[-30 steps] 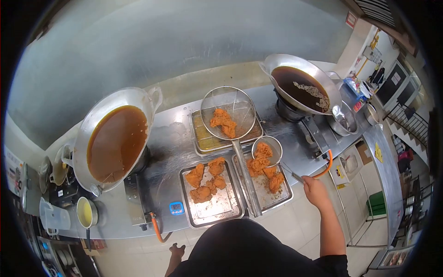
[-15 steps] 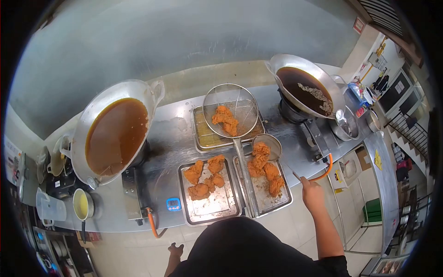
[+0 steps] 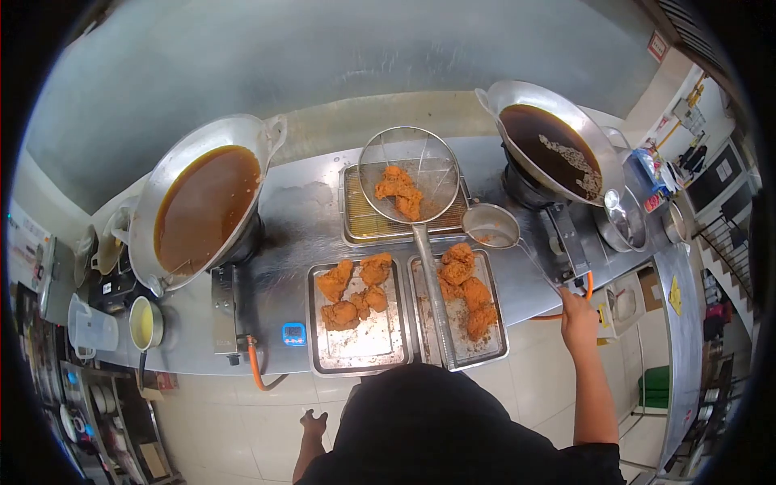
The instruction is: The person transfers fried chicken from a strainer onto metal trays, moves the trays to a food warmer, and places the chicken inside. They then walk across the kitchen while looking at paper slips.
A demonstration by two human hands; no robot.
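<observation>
My right hand (image 3: pixel 578 315) is closed round the handle end of a small round strainer (image 3: pixel 491 226), whose bowl is over the counter beside the wire rack (image 3: pixel 364 218). My left hand (image 3: pixel 314 422) hangs low near my body with fingers apart, holding nothing. A large skimmer (image 3: pixel 440 170) with fried pieces (image 3: pixel 398 192) in it rests over the rack, its handle lying across the right tray (image 3: pixel 495 338). Fried pieces (image 3: pixel 469 291) lie on that tray. More fried pieces (image 3: pixel 342 314) are on the left tray (image 3: pixel 364 352).
Large pans of brown liquid stand at the left (image 3: pixel 145 226) and right (image 3: pixel 610 174) on burners. A blue timer (image 3: pixel 294 334) lies left of the trays. At the far left are a small pot (image 3: pixel 146 323) and a clear jug (image 3: pixel 93 327). An orange hose (image 3: pixel 256 368) hangs at the front edge.
The small strainer has moved from above the right tray's fried pieces to the right, and my right hand has moved right with it. My left hand still hangs low.
</observation>
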